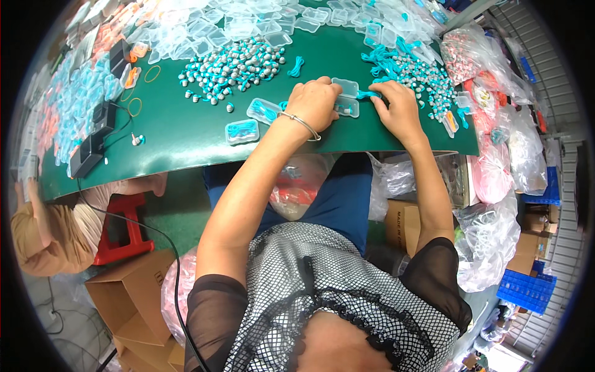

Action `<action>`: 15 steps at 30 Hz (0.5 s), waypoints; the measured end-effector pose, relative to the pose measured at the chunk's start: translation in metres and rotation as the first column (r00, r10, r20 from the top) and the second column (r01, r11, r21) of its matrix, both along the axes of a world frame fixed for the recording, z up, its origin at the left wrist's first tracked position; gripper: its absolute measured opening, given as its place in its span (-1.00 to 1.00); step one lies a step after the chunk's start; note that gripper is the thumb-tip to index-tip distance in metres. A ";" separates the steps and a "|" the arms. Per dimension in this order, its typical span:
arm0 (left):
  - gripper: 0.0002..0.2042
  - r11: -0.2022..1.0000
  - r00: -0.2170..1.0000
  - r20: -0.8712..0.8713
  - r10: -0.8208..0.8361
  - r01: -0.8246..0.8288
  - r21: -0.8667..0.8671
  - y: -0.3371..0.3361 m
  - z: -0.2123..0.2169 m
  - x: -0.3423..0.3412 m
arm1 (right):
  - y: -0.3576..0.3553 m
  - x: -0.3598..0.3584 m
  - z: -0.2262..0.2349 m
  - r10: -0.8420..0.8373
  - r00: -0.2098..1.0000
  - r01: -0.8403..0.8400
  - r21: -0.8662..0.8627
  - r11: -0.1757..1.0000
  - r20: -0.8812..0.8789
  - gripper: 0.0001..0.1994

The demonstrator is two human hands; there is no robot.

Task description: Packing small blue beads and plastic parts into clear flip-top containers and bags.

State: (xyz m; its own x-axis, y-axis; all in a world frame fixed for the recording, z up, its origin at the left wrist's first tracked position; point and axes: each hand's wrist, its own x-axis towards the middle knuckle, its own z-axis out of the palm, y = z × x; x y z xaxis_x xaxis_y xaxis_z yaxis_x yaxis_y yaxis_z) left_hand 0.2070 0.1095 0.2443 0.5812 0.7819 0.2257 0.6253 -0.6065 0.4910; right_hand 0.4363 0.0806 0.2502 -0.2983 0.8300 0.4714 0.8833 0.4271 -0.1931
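An unlidded clear plastic case lies on the green table, its two halves spread apart. My left hand, closed, grips the case's left side, and its fingertips are partly hidden. Small grey-and-turquoise pieces, seemingly earbuds, show in the near half. From the right, my right hand pinches a turquoise earphone cord, which reaches toward the case. Left of my left wrist are two clear cases with turquoise cords inside: a tilted case and a case nearer the table edge.
A pile of grey-and-turquoise earbuds is at left, more earphones at right. Clear cases heap along the back. Black boxes and a cable stand at far left. Another person sits there. Plastic bags crowd the right.
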 end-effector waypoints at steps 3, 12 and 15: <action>-0.57 1.000 1.000 0.018 0.006 -0.006 -0.011 0.000 -0.001 -0.002 | -0.009 -0.019 0.011 0.121 0.970 -0.142 -0.086 0.986 -0.211 -0.84; -0.59 1.000 0.999 0.043 0.005 -0.004 -0.021 0.002 -0.002 0.000 | -0.009 -0.030 -0.013 0.169 0.959 -0.147 0.108 0.983 -0.229 -0.89; -0.59 1.000 0.998 0.058 0.002 0.000 -0.023 0.001 -0.002 -0.002 | -0.009 -0.032 -0.014 0.157 0.987 -0.154 0.093 0.984 -0.024 -0.90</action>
